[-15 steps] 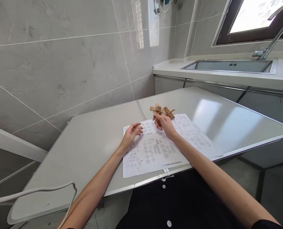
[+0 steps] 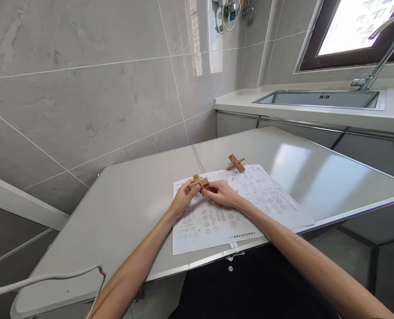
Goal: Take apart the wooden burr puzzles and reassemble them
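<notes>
A small wooden cross-shaped puzzle (image 2: 199, 181) is held between both hands over a printed instruction sheet (image 2: 237, 208). My left hand (image 2: 183, 198) pinches its left side with closed fingers. From the right, my right hand (image 2: 221, 193) grips the same piece, fingers curled. A second wooden cross puzzle (image 2: 236, 162) lies on the sheet's far edge, apart from both hands.
The sheet rests on a grey folding table (image 2: 124, 208) against a tiled wall. A counter with a steel sink (image 2: 319, 98) and a tap (image 2: 379, 57) stands at the back right under a window. A white cable (image 2: 51, 277) hangs at lower left.
My right hand has carried one wooden puzzle from beside the far puzzle back toward me, and my left hand has closed on it. The view shifted slightly.
</notes>
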A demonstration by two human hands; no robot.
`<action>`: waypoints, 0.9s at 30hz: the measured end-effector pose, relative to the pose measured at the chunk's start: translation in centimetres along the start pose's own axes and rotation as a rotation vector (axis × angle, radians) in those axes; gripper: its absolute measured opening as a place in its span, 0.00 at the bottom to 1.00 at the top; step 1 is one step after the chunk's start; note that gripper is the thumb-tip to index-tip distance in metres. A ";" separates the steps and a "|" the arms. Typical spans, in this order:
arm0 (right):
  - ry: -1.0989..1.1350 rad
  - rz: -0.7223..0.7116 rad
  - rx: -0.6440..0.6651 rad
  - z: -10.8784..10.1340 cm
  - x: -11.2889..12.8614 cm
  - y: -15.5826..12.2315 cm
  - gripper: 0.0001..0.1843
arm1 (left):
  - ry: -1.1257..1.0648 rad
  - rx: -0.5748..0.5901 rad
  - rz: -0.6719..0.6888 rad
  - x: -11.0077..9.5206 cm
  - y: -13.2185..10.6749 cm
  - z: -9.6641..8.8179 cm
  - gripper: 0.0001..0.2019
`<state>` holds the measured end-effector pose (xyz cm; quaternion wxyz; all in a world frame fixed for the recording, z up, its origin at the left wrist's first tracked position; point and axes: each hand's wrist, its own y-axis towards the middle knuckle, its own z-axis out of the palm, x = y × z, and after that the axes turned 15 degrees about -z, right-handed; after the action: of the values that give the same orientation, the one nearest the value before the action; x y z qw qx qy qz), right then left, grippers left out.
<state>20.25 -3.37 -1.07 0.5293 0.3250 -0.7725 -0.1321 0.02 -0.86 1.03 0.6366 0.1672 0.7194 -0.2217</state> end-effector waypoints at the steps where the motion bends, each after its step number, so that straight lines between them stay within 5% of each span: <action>1: -0.005 0.000 0.008 0.0 0.0 0.0 0.22 | 0.000 0.000 0.003 -0.2 -0.1 0.1 0.25; 12: 0.485 0.145 0.223 -1.6 1.4 0.4 0.21 | -0.049 0.157 0.013 -0.4 -0.3 0.1 0.28; 20: 0.423 0.197 -0.057 -0.7 0.1 0.3 0.20 | -0.034 0.034 0.066 -0.6 -0.2 0.4 0.29; 27: 0.415 0.120 -0.103 -0.6 -0.4 0.3 0.19 | -0.003 -0.096 0.120 0.3 0.5 0.1 0.30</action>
<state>20.78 -2.80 -0.95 0.6996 0.2714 -0.6573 -0.0698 0.28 -0.51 0.69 0.6572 0.1788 0.7170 -0.1487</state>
